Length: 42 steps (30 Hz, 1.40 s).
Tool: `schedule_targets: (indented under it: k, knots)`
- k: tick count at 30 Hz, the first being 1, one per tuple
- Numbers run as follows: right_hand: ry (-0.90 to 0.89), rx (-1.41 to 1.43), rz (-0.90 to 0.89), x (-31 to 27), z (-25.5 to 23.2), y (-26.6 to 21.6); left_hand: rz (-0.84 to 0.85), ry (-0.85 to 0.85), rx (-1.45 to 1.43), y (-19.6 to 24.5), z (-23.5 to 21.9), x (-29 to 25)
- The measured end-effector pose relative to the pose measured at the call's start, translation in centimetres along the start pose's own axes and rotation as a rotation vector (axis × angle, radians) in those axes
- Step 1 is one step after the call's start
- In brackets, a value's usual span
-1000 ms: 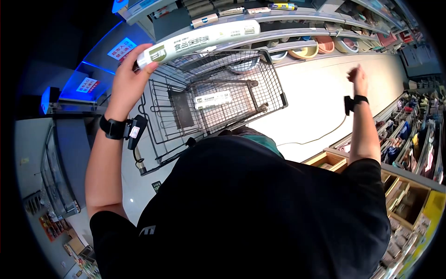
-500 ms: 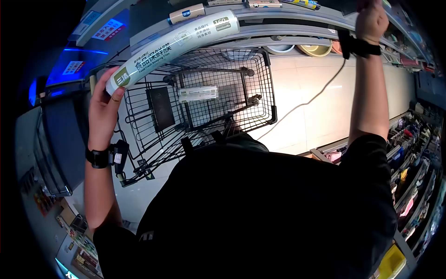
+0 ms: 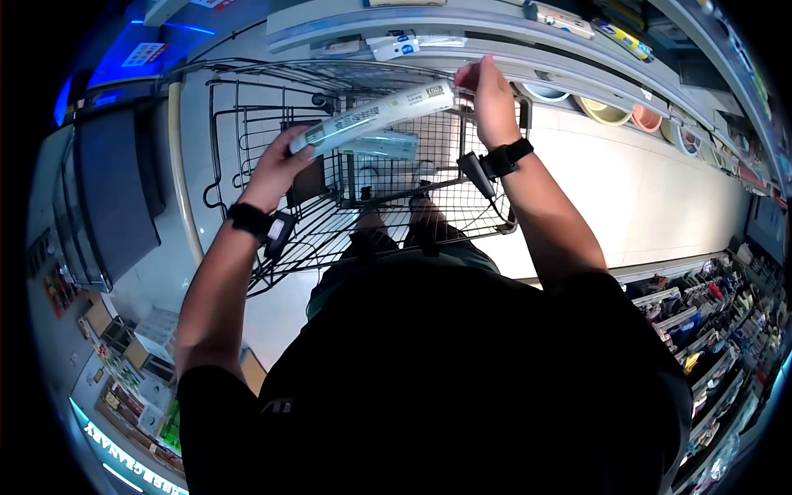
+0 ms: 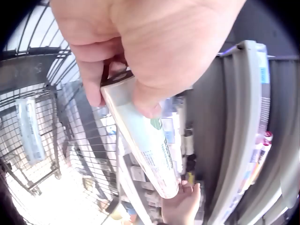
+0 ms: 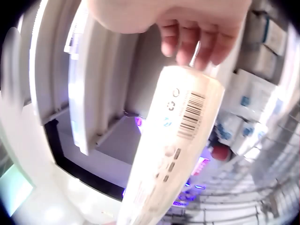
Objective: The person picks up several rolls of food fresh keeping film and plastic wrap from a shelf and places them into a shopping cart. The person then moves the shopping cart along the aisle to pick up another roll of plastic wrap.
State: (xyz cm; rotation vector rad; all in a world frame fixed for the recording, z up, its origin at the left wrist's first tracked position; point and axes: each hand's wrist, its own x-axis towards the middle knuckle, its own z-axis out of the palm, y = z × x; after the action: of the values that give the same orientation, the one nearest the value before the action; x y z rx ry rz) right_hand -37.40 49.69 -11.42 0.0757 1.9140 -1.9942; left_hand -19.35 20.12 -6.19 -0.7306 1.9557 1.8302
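My left hand (image 3: 276, 169) pinches the near end of a long white and pale green cling film box (image 3: 375, 118) between thumb and fingers. The box slants over the shopping cart (image 3: 247, 177). At its far end is my right hand (image 3: 493, 103), fingers loosely bent and holding nothing. In the right wrist view those fingertips hang just past the end of the box (image 5: 168, 140), whose barcode side shows. Below, inside the cart, lies a clear-wrapped pack (image 3: 379, 145), also seen in the left wrist view as a pale upright pack (image 4: 30, 131).
Shelves (image 3: 330, 25) with boxed rolls run along the far side. Plastic basins (image 3: 606, 110) stand under them at right. A pale tiled floor (image 3: 627, 198) stretches right of the cart, and hanging goods (image 3: 693, 322) fill the lower right. My feet are beneath the cart's near side.
The left hand has brought the cling film box right and down over the cart. The right hand has come from the shelf to the box's far end. The view has turned with my head.
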Motion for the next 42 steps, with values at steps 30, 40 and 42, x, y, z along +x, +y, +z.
schedule_targets:
  k: [30,40,42]
  knots:
    - [0.100,-0.320,0.784,-5.4,4.9,36.5,-0.431,-0.201,0.807,-32.2,1.3,21.0]
    - [0.127,-0.228,0.688,-5.2,3.7,35.4,-0.239,-0.178,0.765,-30.6,1.8,19.8]
    - [0.175,-0.157,0.703,-4.9,3.6,31.7,-0.254,-0.231,0.658,-29.6,1.2,19.6]
